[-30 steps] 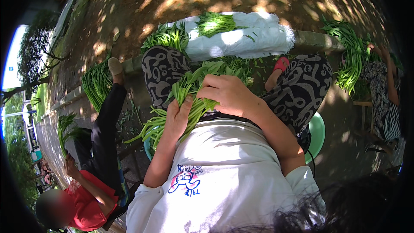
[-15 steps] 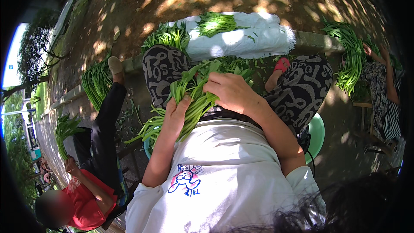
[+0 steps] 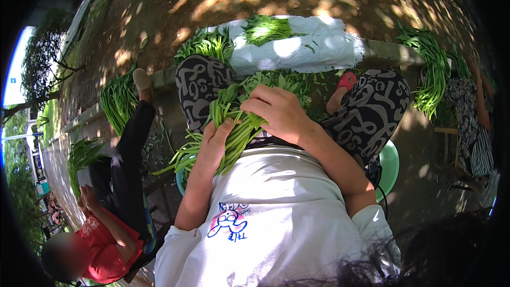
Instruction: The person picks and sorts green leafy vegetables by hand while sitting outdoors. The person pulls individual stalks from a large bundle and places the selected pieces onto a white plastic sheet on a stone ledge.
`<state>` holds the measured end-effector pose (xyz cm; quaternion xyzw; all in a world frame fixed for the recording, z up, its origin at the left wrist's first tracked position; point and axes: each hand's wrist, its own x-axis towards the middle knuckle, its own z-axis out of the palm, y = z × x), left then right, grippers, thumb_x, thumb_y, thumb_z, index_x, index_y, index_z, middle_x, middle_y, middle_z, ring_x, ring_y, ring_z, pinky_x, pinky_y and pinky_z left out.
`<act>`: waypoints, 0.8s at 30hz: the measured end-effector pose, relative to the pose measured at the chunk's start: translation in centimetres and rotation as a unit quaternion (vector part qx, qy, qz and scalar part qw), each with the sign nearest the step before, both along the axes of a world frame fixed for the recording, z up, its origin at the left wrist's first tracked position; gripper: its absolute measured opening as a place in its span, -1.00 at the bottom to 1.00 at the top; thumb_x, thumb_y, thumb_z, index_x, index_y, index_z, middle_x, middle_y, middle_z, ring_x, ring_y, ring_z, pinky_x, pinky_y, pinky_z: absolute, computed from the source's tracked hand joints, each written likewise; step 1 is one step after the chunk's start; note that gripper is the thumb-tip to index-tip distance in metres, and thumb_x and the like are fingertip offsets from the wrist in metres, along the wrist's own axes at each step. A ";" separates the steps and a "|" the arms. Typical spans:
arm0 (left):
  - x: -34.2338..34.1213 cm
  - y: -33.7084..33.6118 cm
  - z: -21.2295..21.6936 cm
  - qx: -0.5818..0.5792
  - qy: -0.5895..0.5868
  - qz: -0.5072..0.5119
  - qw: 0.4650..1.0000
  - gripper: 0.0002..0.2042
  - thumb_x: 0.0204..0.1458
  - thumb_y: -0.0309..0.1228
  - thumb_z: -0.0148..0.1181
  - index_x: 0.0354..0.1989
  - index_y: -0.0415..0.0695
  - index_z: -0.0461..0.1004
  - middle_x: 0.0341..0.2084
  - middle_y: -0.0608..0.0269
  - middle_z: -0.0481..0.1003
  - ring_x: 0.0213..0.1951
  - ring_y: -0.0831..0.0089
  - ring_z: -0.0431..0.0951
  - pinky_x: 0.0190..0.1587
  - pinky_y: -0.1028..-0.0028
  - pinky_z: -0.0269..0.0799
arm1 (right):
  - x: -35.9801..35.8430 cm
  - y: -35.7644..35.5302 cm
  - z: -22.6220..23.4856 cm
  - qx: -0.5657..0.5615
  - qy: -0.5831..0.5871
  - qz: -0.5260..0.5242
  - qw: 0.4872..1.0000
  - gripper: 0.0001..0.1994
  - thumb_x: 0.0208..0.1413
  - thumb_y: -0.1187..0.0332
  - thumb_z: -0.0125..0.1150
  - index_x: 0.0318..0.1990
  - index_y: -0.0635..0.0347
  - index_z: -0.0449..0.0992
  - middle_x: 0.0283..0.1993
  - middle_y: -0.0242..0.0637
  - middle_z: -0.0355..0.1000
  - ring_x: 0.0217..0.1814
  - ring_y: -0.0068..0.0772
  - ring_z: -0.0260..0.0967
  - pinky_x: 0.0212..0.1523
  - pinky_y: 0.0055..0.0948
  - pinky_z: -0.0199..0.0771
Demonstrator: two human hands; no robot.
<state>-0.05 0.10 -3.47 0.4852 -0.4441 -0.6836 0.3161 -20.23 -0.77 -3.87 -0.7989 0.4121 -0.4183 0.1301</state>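
Over my lap, my left hand is wrapped round a bunch of long-stemmed leafy greens, which look like water spinach. The thin pale stems fan out past it to the lower left, and the leaves point away from me. My right hand lies over the leafy part with its fingers curled down into the bunch, close to the left thumb. Its fingertips are partly hidden among the stems. Just beyond my hands, a heap of loose green leaves lies between my knees.
A white woven sack on the low kerb bears a tied-looking green bundle, with more greens beside it. A pale green basin stands at my right. Co-workers sit on both sides; the left one, in a red shirt, handles greens.
My right hand has shifted slightly left, toward my left hand, and the leaves under it have moved. The left co-worker's hands have come together at the stems.
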 end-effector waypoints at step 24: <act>-0.1 0.1 -1.0 -0.047 0.002 -0.031 0.998 -0.79 0.23 -0.29 0.00 -0.26 -0.18 0.45 -0.41 0.49 0.42 -0.36 0.73 0.33 -0.31 0.63 0.27 | 1.0 0.0 -0.9 -0.026 0.125 0.032 0.991 -0.79 -0.20 0.36 0.21 -0.34 0.13 0.43 -0.43 -0.37 0.29 -0.37 -0.33 0.35 -0.34 -0.40 0.31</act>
